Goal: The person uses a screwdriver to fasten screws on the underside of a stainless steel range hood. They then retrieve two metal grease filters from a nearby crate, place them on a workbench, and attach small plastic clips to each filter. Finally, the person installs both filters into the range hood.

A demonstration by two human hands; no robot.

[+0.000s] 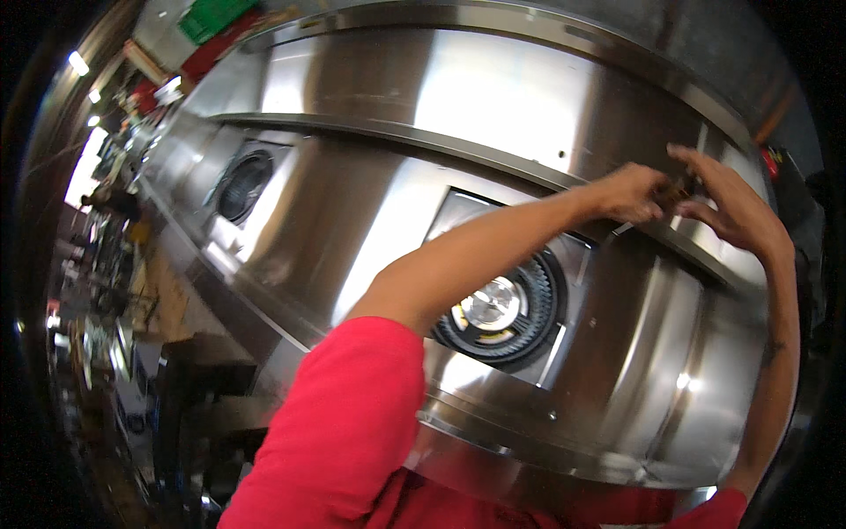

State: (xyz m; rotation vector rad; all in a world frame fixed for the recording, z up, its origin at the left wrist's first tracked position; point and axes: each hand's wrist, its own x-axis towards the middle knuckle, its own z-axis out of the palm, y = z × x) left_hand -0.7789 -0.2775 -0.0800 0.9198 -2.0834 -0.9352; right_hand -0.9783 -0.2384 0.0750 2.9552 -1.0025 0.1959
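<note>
Both my arms reach over a large stainless steel counter (352, 220) toward its far right part. My left hand (633, 192) has its fingers closed on a small brass-coloured fitting (677, 192), blurred and partly hidden by the fingers. Just to its right, my right hand (736, 203) is curved around the fitting's other side, thumb and fingers apart. Whether the right fingers touch the fitting is too blurred to tell. A thin metal tube end (624, 227) shows just below my left hand. My left forearm passes above a round black ribbed burner (498, 309) set in a square opening.
A second round black burner (247, 185) sits in another opening farther left. A raised steel ledge (397, 132) runs along the counter behind the burners. At the far upper left are a green crate (211, 18) and a cluttered work area with a person (110, 201).
</note>
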